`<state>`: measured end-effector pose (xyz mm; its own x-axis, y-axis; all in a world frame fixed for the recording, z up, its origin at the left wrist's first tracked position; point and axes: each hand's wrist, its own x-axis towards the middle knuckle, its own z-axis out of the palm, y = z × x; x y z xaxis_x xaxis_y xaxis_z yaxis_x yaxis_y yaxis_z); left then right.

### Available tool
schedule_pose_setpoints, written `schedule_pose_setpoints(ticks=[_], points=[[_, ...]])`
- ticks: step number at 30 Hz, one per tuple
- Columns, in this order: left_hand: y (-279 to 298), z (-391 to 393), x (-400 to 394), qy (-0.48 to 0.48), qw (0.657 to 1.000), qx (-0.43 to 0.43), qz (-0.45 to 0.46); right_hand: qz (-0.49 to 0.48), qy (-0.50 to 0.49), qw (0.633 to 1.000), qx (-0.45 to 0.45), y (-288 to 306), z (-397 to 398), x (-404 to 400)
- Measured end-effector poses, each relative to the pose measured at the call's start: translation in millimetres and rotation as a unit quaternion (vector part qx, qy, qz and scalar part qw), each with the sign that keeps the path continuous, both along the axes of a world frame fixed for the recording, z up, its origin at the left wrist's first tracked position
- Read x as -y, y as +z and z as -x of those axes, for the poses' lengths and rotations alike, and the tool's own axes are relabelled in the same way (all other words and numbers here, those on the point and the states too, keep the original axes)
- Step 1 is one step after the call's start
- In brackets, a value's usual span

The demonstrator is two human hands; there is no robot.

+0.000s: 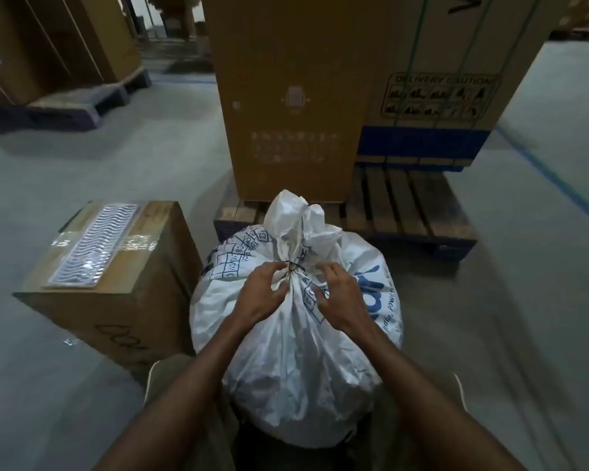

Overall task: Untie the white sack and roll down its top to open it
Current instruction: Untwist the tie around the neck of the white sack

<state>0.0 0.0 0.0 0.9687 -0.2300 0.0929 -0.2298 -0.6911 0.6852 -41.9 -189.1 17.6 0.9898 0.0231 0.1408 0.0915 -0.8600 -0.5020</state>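
1. At the gathered neck of the white sack (296,334), the left hand (259,294) pinches the bunched fabric just beside the dark tie (291,266); its grip is narrow, fingers curled on the cloth.
2. Right of the tie, the right hand (337,297) has a loose, half-open grip, its fingertips (320,266) touching the neck.
3. Above the tie the sack's top stands up in a knotted tuft.
4. The sack stands full on the floor (82,185) between the person's knees.
5. Left of it sits a taped cardboard box (116,283); behind it, a wooden pallet (405,205) carries tall cartons (293,96).
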Motion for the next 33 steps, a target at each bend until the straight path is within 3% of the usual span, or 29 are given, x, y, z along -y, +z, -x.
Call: schedule_pose_setpoints(ticks=[3, 8, 14, 25, 33], points=[[-20, -43, 11, 0.004, 1.0, -0.027, 0.005, -0.052, 0.004, 0.998, -0.024, -25, -41, 6], [-36, -83, 23, -0.013, 0.996, -0.038, -0.08, -0.116, -0.007, 0.993, -0.035, -62, -88, 2], [-43, -111, 7, -0.079, 0.993, -0.077, -0.045, -0.077, 0.002, 0.996, -0.04, -77, -113, 0], [-46, -121, 10, -0.052, 0.995, -0.081, -0.041, -0.01, 0.035, 0.999, -0.005, -85, -121, 1], [-49, -114, 9, -0.041, 0.994, -0.087, -0.049, 0.146, 0.024, 0.989, 0.001, -77, -123, -8]])
